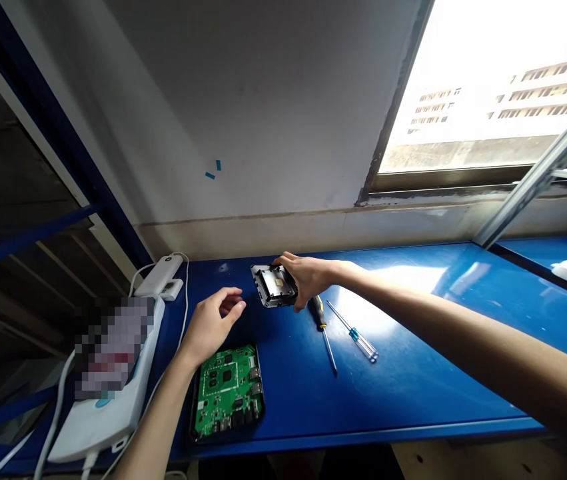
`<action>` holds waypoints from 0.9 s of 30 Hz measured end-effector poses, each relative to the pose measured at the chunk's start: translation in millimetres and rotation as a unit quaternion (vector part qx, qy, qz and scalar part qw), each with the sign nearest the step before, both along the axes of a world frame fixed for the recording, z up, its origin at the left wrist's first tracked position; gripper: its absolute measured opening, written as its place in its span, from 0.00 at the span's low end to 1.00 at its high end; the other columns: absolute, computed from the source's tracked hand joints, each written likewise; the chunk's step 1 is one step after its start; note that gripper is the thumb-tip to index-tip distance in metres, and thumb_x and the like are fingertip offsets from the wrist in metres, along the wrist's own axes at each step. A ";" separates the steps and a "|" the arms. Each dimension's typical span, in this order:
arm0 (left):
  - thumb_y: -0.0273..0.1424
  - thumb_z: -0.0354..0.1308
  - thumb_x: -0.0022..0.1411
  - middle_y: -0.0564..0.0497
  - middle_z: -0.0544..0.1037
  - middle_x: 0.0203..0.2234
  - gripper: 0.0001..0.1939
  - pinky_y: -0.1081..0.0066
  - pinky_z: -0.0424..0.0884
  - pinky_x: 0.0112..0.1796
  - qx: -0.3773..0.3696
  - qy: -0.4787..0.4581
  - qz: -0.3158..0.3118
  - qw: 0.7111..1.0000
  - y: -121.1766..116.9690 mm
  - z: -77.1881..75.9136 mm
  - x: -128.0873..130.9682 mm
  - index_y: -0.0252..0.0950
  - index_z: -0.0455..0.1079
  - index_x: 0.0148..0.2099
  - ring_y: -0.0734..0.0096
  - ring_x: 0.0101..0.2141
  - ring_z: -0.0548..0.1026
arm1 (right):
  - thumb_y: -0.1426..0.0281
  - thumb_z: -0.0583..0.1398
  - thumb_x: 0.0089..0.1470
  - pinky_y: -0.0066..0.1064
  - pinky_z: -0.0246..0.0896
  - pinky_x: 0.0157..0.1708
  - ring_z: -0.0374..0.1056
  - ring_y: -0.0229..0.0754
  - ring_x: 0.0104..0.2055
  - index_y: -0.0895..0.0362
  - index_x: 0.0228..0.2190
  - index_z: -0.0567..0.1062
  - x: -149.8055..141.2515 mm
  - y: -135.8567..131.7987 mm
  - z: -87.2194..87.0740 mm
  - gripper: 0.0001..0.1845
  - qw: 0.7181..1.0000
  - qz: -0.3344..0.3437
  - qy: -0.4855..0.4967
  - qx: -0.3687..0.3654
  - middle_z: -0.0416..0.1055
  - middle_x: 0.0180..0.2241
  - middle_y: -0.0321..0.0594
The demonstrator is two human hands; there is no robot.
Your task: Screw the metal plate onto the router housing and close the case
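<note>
My right hand grips the edge of a black plastic housing part with a silvery metal plate on its upturned face, over the back of the blue table. To its left, my left hand holds nothing; its fingers are loosely bent, with a gap to the thumb. Below the left hand, a green circuit board lies in a dark casing, its chips and ports showing. Just beyond the right hand's thumb, a black-and-yellow screwdriver lies on the table, its handle end partly covered. Beside it rests a screwdriver with a clear and blue handle.
A white power strip with cables runs along the table's left side, under a blurred-out object. Behind it sits a smaller white device. A wall closes off the back. A metal post rises at the right, near the window.
</note>
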State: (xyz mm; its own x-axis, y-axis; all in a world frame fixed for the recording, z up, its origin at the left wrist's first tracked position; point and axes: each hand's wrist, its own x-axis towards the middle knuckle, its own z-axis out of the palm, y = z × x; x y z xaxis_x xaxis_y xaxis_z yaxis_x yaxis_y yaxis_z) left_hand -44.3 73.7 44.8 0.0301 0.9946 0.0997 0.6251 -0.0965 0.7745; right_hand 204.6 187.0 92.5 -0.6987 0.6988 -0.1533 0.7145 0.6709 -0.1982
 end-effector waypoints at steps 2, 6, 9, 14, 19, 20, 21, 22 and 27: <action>0.39 0.62 0.72 0.44 0.76 0.57 0.20 0.51 0.78 0.49 0.018 0.010 -0.001 1.000 -4.7 0.0 5.6 0.38 0.70 0.61 0.57 0.50 0.78 | 0.57 0.78 0.29 0.40 0.73 0.53 0.74 0.58 0.57 0.60 0.66 0.59 -3.5 -13.7 4.1 0.66 1.000 0.006 -0.015 0.011 0.63 0.62 0.51; 0.40 0.60 0.71 0.39 0.65 0.68 0.33 0.48 0.69 0.61 0.015 0.063 -0.039 0.997 -21.7 2.0 18.9 0.40 0.56 0.73 0.51 0.63 0.70 | 0.58 0.78 0.28 0.41 0.74 0.39 0.78 0.55 0.43 0.63 0.60 0.67 -7.2 -50.7 10.3 0.58 0.998 0.017 -0.057 0.028 0.69 0.55 0.52; 0.46 0.64 0.63 0.38 0.59 0.72 0.47 0.45 0.59 0.68 -0.026 0.121 -0.099 0.987 -38.5 3.2 31.3 0.37 0.49 0.76 0.45 0.71 0.57 | 0.57 0.77 0.28 0.39 0.72 0.33 0.77 0.53 0.39 0.63 0.54 0.73 -4.5 -79.0 10.4 0.52 0.996 0.028 -0.083 0.030 0.71 0.51 0.50; 0.47 0.73 0.47 0.31 0.56 0.74 0.62 0.38 0.48 0.70 -0.080 0.198 -0.174 0.961 -54.3 -1.1 49.0 0.28 0.50 0.76 0.32 0.73 0.46 | 0.55 0.78 0.29 0.43 0.74 0.40 0.75 0.58 0.44 0.66 0.48 0.77 4.8 -108.7 -5.9 0.46 0.994 0.045 -0.098 0.016 0.74 0.45 0.51; 0.43 0.70 0.49 0.28 0.58 0.73 0.60 0.37 0.45 0.70 -0.080 0.243 -0.191 0.948 -55.1 -9.4 53.2 0.25 0.49 0.76 0.32 0.73 0.46 | 0.47 0.77 0.34 0.44 0.75 0.48 0.74 0.59 0.52 0.64 0.55 0.74 17.0 -120.3 -25.9 0.52 0.998 0.021 -0.062 0.001 0.75 0.51 0.54; 0.44 0.69 0.50 0.28 0.57 0.73 0.59 0.36 0.45 0.70 -0.080 0.248 -0.190 0.947 -55.5 -11.1 52.8 0.26 0.49 0.76 0.32 0.74 0.45 | 0.45 0.75 0.37 0.44 0.73 0.53 0.72 0.60 0.56 0.63 0.56 0.73 19.4 -120.7 -27.0 0.51 0.999 0.009 -0.050 0.005 0.75 0.53 0.54; 0.44 0.69 0.50 0.29 0.57 0.73 0.59 0.36 0.46 0.69 -0.080 0.252 -0.188 0.946 -56.2 -12.9 52.1 0.27 0.48 0.77 0.33 0.74 0.44 | 0.44 0.73 0.43 0.44 0.70 0.57 0.70 0.60 0.60 0.62 0.57 0.73 21.5 -120.1 -27.1 0.49 0.999 -0.010 -0.037 0.015 0.75 0.54 0.54; 0.45 0.69 0.51 0.30 0.56 0.73 0.59 0.36 0.47 0.69 -0.080 0.255 -0.185 0.946 -57.3 -14.7 51.3 0.28 0.48 0.77 0.33 0.74 0.43 | 0.44 0.70 0.50 0.46 0.68 0.59 0.68 0.60 0.62 0.61 0.58 0.72 23.1 -118.6 -26.6 0.44 0.999 -0.038 -0.024 0.029 0.74 0.56 0.55; 0.48 0.68 0.53 0.33 0.55 0.74 0.59 0.30 0.52 0.66 -0.084 0.259 -0.170 0.947 -63.6 -23.7 46.4 0.33 0.46 0.78 0.31 0.73 0.41 | 0.58 0.56 0.71 0.51 0.72 0.53 0.72 0.58 0.56 0.63 0.56 0.73 22.1 -100.8 -30.1 0.23 0.971 -0.223 -0.009 0.084 0.73 0.55 0.60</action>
